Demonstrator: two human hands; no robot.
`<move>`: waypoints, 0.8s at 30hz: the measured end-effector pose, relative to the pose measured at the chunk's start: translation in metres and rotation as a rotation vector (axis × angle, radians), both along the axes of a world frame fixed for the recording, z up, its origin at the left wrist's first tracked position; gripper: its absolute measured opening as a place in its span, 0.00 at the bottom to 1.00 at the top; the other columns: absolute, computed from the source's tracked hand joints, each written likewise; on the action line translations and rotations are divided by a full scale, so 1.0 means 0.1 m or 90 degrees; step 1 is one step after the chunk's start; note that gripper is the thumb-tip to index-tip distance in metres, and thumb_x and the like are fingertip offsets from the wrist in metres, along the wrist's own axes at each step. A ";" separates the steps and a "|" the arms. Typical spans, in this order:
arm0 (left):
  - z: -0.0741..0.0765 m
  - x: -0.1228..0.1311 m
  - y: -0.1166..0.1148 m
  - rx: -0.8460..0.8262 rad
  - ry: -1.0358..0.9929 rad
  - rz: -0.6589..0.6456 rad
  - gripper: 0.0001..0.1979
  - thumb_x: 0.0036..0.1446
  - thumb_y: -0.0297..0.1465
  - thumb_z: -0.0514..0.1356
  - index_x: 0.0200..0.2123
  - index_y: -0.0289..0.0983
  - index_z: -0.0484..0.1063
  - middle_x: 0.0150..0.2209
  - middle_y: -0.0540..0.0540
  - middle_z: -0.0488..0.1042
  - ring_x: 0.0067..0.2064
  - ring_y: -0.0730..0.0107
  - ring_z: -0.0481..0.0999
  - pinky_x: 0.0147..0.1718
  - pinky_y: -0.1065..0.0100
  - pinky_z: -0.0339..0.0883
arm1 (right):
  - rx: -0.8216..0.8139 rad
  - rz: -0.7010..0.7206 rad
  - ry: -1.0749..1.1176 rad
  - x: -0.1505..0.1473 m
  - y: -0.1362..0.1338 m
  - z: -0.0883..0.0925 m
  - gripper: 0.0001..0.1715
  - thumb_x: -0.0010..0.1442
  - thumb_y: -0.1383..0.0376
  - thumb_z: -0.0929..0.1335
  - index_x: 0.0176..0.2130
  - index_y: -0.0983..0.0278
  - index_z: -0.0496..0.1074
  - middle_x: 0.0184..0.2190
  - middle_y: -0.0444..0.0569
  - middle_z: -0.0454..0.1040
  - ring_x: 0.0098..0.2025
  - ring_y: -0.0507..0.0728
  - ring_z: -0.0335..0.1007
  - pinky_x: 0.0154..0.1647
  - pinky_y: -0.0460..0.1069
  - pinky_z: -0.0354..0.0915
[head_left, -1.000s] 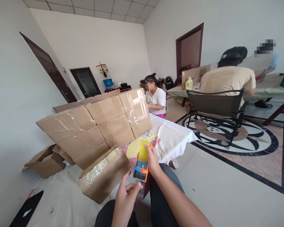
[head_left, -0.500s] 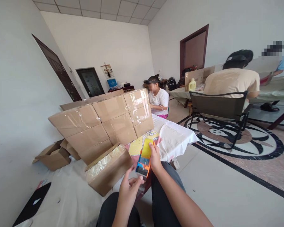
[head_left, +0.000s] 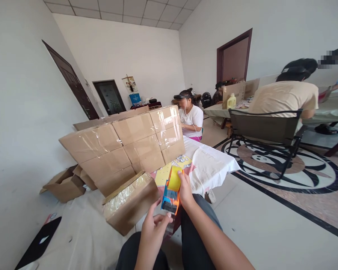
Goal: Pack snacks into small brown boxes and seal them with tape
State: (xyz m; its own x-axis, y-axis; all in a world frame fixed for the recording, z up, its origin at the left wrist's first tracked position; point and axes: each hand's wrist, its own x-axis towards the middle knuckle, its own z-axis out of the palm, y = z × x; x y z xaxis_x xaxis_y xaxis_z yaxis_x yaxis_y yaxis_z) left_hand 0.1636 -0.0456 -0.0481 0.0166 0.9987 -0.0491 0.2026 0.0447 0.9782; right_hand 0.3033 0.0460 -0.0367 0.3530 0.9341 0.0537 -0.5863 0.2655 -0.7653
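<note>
My right hand (head_left: 185,187) is wrapped around a tape dispenser (head_left: 170,197) with an orange and blue frame and a yellow roll in it. The dispenser is held tilted above my knees, its cutting end toward me. Below that end hangs a strip of clear tape (head_left: 170,226). My left hand (head_left: 155,228) is close by on the left, its thumb and curled fingers on the strip's edge and the index finger stretched outward. The exact contact of the fingertips is partly hidden.
A carton (head_left: 131,204) with shiny tape over its top lies left of my hands. Behind it, stacked cartons (head_left: 142,140) form a wall on a cloth-covered table (head_left: 214,161). An opened box (head_left: 63,183) sits far left. Across the table is a person (head_left: 193,116); another sits in a chair (head_left: 264,127).
The view has shifted slightly, and the dispenser has tipped a little, showing more of its roll. Both hands keep nearly the same place. The seated person at right leans farther forward.
</note>
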 end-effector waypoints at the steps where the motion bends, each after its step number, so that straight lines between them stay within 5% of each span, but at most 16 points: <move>1: -0.01 0.00 0.00 0.000 -0.007 0.005 0.45 0.50 0.50 0.67 0.65 0.33 0.61 0.28 0.44 0.82 0.40 0.55 0.84 0.44 0.63 0.73 | -0.007 0.006 0.015 0.00 -0.03 0.03 0.23 0.53 0.45 0.73 0.37 0.60 0.72 0.33 0.46 0.78 0.40 0.61 0.77 0.37 0.52 0.71; 6: -0.05 0.01 0.01 -0.012 -0.021 0.011 0.47 0.48 0.53 0.68 0.64 0.33 0.62 0.28 0.43 0.82 0.41 0.54 0.84 0.43 0.63 0.73 | -0.020 0.012 0.033 0.00 -0.11 0.13 0.24 0.50 0.45 0.73 0.36 0.60 0.72 0.32 0.47 0.78 0.38 0.60 0.77 0.37 0.52 0.71; 24: -0.03 -0.01 0.03 0.013 -0.011 0.011 0.45 0.49 0.56 0.65 0.62 0.32 0.64 0.26 0.43 0.81 0.39 0.53 0.84 0.40 0.63 0.71 | -0.057 -0.021 0.035 -0.03 -0.04 0.04 0.26 0.50 0.46 0.73 0.39 0.61 0.71 0.36 0.47 0.79 0.40 0.60 0.77 0.38 0.52 0.71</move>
